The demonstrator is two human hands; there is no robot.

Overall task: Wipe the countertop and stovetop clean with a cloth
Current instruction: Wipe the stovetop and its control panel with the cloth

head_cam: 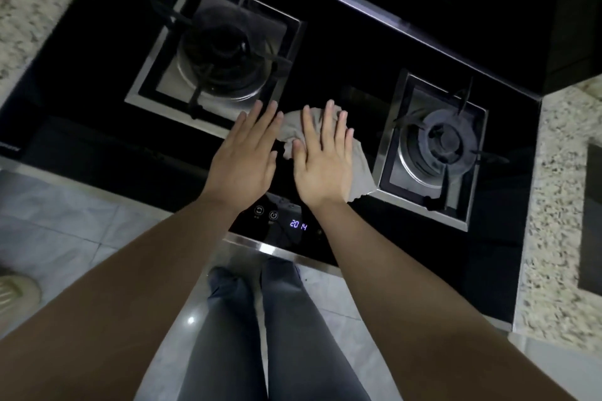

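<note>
At frame centre, the right hand (321,158) presses flat, fingers spread, on a beige cloth (358,172) on the black stovetop (342,52); the left hand (247,153) lies flat and spread beside it.

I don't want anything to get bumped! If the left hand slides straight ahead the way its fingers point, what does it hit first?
Probably the steel frame of the left burner. The left hand lies flat, fingertips almost at the frame's near corner; whether they already touch is unclear.
</note>
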